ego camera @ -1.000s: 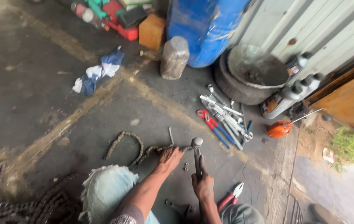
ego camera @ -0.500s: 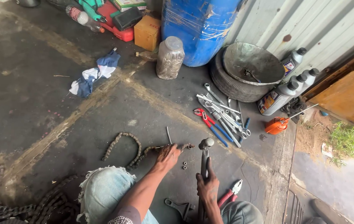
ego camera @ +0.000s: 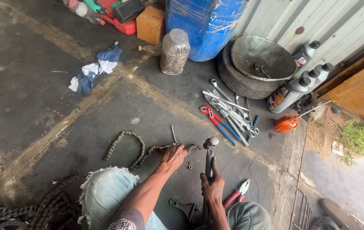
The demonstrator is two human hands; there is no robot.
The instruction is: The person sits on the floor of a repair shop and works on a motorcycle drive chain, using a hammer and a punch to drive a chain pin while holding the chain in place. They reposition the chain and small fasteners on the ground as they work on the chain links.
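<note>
A rusty drive chain (ego camera: pixel 127 147) lies curled on the concrete floor in front of me. My left hand (ego camera: pixel 172 158) presses down on its right part, next to a thin metal punch (ego camera: pixel 174 134) that stands up from the chain. Two small loose metal pieces (ego camera: pixel 189 164) lie beside that hand. My right hand (ego camera: pixel 213 187) grips the handle of a hammer (ego camera: pixel 210 147), whose head is raised just right of the chain's end. My knees in torn jeans show at the bottom.
Spanners and red-and-blue pliers (ego camera: pixel 229 114) lie to the right, with an orange oil can (ego camera: pixel 287 123) and oil bottles (ego camera: pixel 290 91). A metal basin on a tyre (ego camera: pixel 258 64), a blue drum (ego camera: pixel 205 23), a jar (ego camera: pixel 174 52), a rag (ego camera: pixel 94 70), red-handled pliers (ego camera: pixel 237 194), more chain (ego camera: pixel 24 208).
The hammer has swung from tilted over the chain to more upright, its head lifted to the right. My left hand stays on the chain. The view has shifted slightly.
</note>
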